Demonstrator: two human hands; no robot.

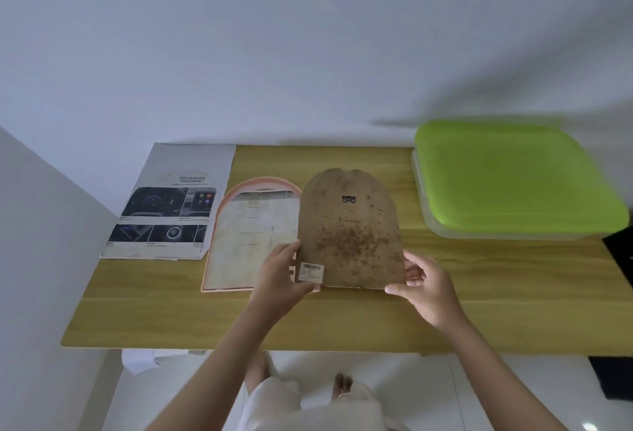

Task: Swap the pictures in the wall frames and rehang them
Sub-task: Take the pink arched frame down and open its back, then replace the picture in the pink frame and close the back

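Note:
A brown, stained, arch-shaped backing board with a small metal hanger and a barcode sticker is tilted up over the wooden table. My left hand grips its lower left corner, thumb on top. My right hand pinches its lower right corner. To its left an arch-shaped frame with a pale orange rim lies flat, a faded picture inside it, and the board overlaps its right side. A printed car advert sheet lies further left.
A clear plastic box with a lime green lid takes up the table's back right. A dark object shows at the right edge. A white wall stands behind and to the left. My feet are on the white floor below the table's front edge.

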